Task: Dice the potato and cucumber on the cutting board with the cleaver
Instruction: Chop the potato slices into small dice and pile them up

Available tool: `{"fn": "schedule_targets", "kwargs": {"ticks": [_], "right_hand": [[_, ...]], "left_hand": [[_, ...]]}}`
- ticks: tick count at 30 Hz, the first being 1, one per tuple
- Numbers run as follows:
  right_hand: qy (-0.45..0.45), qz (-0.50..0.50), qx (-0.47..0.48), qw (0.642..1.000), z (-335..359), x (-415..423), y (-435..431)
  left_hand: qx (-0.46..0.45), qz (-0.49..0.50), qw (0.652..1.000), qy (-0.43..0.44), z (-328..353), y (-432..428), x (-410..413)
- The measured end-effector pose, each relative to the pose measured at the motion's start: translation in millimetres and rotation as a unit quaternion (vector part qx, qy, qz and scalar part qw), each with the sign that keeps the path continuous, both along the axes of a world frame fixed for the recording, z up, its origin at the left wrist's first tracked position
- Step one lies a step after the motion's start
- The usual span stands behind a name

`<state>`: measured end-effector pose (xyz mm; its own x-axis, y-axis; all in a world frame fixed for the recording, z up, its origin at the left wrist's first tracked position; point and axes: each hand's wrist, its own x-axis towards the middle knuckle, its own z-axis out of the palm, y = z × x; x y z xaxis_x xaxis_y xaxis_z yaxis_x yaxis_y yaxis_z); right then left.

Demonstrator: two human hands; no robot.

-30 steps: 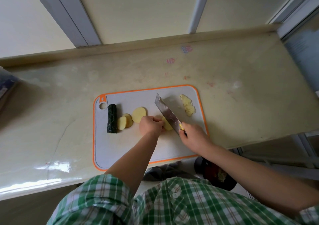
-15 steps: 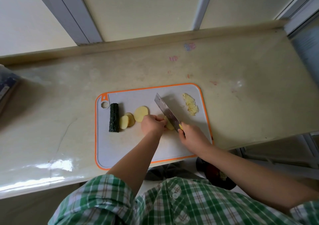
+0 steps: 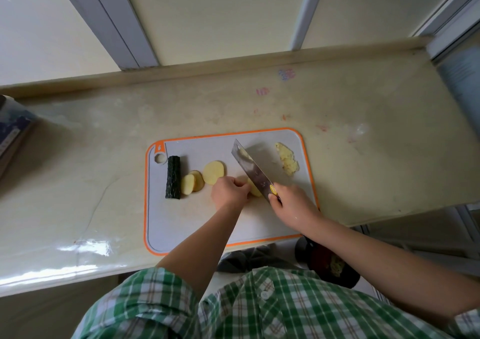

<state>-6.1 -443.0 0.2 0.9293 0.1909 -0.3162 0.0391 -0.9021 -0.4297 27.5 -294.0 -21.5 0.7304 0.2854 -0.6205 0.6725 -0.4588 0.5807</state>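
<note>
Fingers of the left hand (image 3: 228, 191) curl down, pinning a potato piece (image 3: 254, 188) on the orange-rimmed cutting board (image 3: 197, 224). Leftmost on the board lies a cucumber section (image 3: 173, 177), then three potato slices (image 3: 205, 176). Right of the pinned piece, the cleaver (image 3: 252, 171) slants across, its handle gripped by the right hand (image 3: 292, 204). Chopped potato (image 3: 287, 162) sits far right. The board rests on the desk (image 3: 78, 182).

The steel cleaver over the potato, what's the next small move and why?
Probably press the steel cleaver down through the pale potato piece the left hand pins on the grey orange-rimmed cutting board; the blade, gripped by the right hand, sits beside those fingertips.
</note>
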Motion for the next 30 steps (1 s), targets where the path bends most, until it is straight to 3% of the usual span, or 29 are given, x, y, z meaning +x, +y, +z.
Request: {"fn": "schedule_targets", "kwargs": {"ticks": [8,30], "right_hand": [[0.02,0.001,-0.006,1.0,-4.6,-7.5,-0.6],[-0.031,-0.001,0.003,1.0,-10.3,-3.9,0.4]], "left_hand": [[-0.003,0.005,1.0,0.013,-2.0,0.3,3.1],[0.01,-0.032,0.999,0.02,3.8,1.6,-3.9]]}}
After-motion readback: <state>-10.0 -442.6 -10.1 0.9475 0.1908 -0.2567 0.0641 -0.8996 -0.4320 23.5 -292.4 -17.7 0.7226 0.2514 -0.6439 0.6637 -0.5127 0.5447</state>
